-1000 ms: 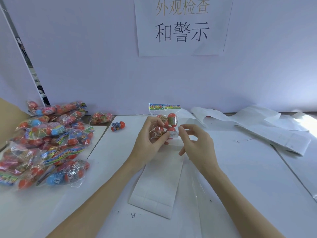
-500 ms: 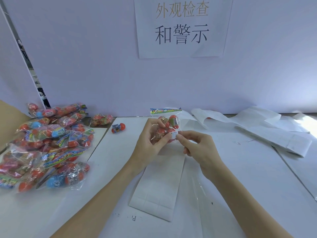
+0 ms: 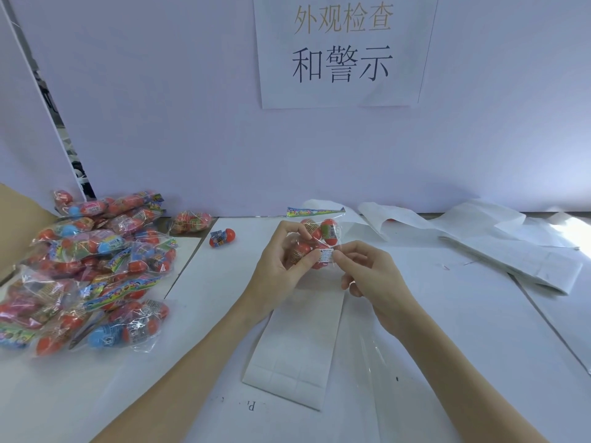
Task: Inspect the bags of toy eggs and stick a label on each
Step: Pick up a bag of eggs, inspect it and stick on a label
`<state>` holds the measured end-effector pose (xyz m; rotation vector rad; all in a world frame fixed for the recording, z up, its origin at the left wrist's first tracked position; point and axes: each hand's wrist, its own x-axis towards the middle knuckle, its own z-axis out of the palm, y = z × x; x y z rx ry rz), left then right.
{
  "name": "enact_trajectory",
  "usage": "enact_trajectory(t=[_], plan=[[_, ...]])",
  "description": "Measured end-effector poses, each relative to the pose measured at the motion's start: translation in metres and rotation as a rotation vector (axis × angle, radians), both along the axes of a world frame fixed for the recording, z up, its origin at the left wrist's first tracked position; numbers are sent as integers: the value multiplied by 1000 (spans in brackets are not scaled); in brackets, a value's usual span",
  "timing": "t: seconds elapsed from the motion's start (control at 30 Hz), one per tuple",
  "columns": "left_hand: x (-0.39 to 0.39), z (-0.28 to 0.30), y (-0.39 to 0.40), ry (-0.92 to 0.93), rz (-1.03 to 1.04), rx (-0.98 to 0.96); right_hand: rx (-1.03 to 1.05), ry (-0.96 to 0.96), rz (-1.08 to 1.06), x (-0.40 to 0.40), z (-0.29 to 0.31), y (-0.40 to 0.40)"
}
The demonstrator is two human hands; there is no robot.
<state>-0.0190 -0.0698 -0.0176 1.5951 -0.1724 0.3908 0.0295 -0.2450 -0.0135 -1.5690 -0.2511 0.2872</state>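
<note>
A clear bag of red toy eggs (image 3: 323, 233) with a colourful header strip is held upright above the table's middle. My left hand (image 3: 281, 266) grips it from the left, thumb against its front. A small white printed label (image 3: 325, 255) lies on the bag's lower front. My right hand (image 3: 367, 273) pinches the label's right edge with thumb and forefinger, its other fingers curled. Under the hands lies a white label sheet (image 3: 300, 343).
A heap of several more egg bags (image 3: 92, 266) covers the table's left side. One loose red egg (image 3: 222, 239) lies near the back. Used white backing sheets (image 3: 499, 247) spread across the back right. A printed sign (image 3: 342, 49) hangs on the wall.
My right hand has brought its fingertips onto the label on the bag's front. The bag has tilted a little and sits lower between the hands.
</note>
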Motion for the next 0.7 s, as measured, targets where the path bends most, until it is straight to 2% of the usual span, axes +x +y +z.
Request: enact_trajectory(t=[0.23, 0.4, 0.6, 0.7], plan=[[-1, 1, 1, 7, -45, -18, -32, -67, 21, 0, -1, 0], [0, 2, 2, 59, -83, -76, -21, -12, -32, 1, -1, 1], [2, 0, 4, 85, -121, -30, -89, -54, 17, 0, -1, 0], [1, 0, 2, 82, -90, -16, -58, 2, -6, 1, 1, -2]])
